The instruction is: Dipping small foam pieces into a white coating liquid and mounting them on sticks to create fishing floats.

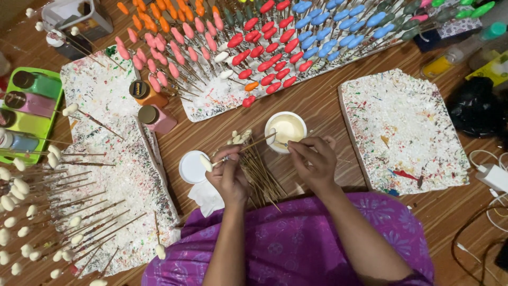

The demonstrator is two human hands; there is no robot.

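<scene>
Paintwork seemed well along from the head camera: many coloured bulbs (264, 39) stood beyond the cream paint cup (286, 131), while uncoated white ones (21, 212) waited far left of it. Left hand (228, 175), fingers pinched on a stick (235, 152), held it just left of the cup, its long axis slanting up-right toward the rim, white tip (206, 163) pointing down-left. Right hand (312, 161), fingers closed on a thin brush (283, 143), reached into the cup.
</scene>
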